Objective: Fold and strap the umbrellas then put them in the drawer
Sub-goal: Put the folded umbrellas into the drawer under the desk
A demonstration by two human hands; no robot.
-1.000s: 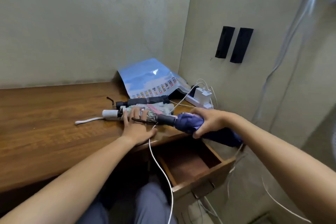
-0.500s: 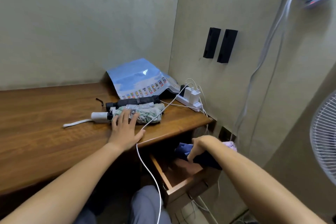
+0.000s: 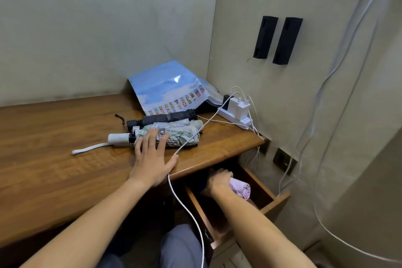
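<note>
Right hand at 5 o'clock, down in the open drawer, fingers curled against a pink folded umbrella; actual grasp cannot be told. Left hand centre, fingers straight, resting on the patterned umbrella on the desk. Black umbrella just behind, toward 12.

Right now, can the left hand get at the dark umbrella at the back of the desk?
Probably yes. The left hand lies flat on the patterned umbrella, and the dark umbrella sits just behind it, uncovered. Only the white cable crosses nearby.
</note>
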